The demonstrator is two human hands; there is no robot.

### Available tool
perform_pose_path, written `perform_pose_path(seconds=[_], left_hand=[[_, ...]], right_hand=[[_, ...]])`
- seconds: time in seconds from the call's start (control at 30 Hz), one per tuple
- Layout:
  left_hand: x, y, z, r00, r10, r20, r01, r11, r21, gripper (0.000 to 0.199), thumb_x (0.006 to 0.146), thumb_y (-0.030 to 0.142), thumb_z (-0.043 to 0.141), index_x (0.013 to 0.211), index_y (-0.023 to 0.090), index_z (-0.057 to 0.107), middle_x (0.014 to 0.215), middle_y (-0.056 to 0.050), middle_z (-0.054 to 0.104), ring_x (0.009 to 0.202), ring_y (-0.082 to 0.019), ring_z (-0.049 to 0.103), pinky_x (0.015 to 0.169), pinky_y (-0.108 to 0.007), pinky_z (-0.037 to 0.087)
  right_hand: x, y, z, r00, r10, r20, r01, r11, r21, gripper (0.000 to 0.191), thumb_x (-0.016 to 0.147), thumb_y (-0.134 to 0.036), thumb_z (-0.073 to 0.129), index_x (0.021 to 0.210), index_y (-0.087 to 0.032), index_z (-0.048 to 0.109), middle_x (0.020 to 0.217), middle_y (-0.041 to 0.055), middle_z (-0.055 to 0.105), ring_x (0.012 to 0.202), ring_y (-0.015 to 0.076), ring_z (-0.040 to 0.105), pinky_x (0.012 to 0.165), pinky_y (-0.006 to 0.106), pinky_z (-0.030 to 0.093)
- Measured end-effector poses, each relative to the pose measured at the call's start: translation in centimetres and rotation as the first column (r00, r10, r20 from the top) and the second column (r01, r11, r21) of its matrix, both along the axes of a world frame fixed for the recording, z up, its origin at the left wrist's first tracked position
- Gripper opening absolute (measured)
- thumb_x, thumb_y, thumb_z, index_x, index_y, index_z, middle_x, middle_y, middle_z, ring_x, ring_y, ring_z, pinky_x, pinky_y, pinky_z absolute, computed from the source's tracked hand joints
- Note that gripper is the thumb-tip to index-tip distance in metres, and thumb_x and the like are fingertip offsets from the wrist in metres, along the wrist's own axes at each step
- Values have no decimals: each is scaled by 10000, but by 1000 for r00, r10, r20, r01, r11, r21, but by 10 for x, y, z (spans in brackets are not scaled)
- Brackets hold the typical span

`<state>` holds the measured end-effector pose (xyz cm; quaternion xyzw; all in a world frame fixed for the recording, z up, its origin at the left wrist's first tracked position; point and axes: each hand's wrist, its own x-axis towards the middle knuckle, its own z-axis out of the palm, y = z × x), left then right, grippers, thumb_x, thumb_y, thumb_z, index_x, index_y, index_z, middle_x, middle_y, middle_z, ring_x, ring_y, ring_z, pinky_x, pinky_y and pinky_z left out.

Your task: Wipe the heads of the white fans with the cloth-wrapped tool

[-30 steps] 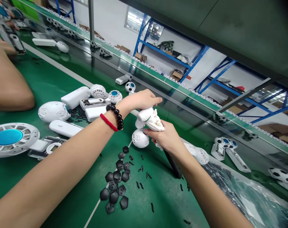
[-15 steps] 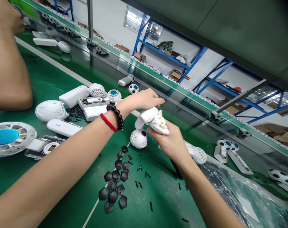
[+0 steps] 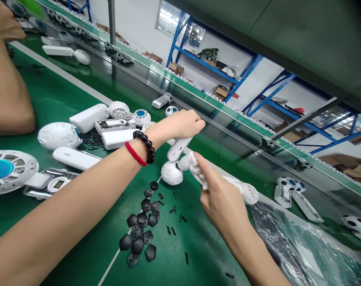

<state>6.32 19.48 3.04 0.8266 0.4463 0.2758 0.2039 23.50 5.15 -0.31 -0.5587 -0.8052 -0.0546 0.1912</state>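
Between your right hand and the black pentagons to its left, green tabletop offers a passage. Small black pieces litter it. The white ball obstructs its far end, nearside of your left hand.

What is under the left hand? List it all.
Below the left hand, a white handle shows, with a round white shell at its lower end. The hand covers the upper end, which can't be seen.
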Motion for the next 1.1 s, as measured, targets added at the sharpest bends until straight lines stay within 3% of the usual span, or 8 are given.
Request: perform_pose_path(seconds=[0.1,0.23,0.4,0.57,0.7,0.87,1.0,1.1], left_hand=[[0,0,0,1000,-21,1,21,1000,10,342,825,311,371,723,198,677,739,-60,679,652,-203,539,598,-327,349],[1,1,-1,1000,-15,-6,15,999,31,337,814,315,385,695,196,677,721,-55,677,671,-205,548,609,-321,342],[0,4,-3,999,-38,-15,38,998,58,348,816,294,382,737,192,706,918,-61,730,803,-216,587,667,-307,366],[-5,5,0,998,-54,40,54,999,6,362,819,307,385,719,192,713,750,-43,705,710,-195,577,623,-294,370],[-9,4,4,983,-6,185,13,999,-39,310,807,258,428,661,167,686,735,-53,693,688,-171,574,638,-272,398],[-7,13,-2,822,243,514,-82,945,-316,440,891,503,463,655,173,633,678,-67,657,554,-159,556,559,-280,447],[18,27,-7,847,358,393,-190,894,-405,418,848,571,570,722,175,621,621,-54,630,495,-167,551,455,-272,437],[55,32,-15,861,334,384,-169,899,-403,307,879,487,563,818,187,580,645,-23,619,524,-148,574,531,-269,524]], right_hand=[[3,2,8,987,-45,155,46,999,-6,786,744,-36,453,1457,-363,404,1040,51,708,618,217,645,491,279,391],[-1,-3,15,995,-93,-39,99,966,238,807,753,-40,452,1492,-349,348,1046,61,686,708,222,652,527,284,416],[-9,-4,12,973,60,222,-61,998,-3,866,648,-2,436,1434,-365,458,900,26,695,550,188,600,447,265,363],[1,-5,32,987,-36,-155,61,986,157,772,747,-33,475,1454,-337,414,1173,46,686,867,232,683,681,305,518],[15,-4,47,957,-30,-287,77,985,155,676,796,-65,516,1419,-324,474,1217,41,679,976,252,677,745,327,535],[42,0,70,896,10,-444,123,955,270,628,823,-72,559,1416,-269,493,1319,46,634,1139,248,631,823,305,554],[68,0,88,879,23,-475,180,909,377,640,818,-30,525,1413,-264,483,1347,40,613,1157,226,623,877,300,546],[84,-2,94,857,34,-514,207,891,404,623,818,-21,506,1393,-261,501,1327,33,623,1147,222,627,862,283,543]])
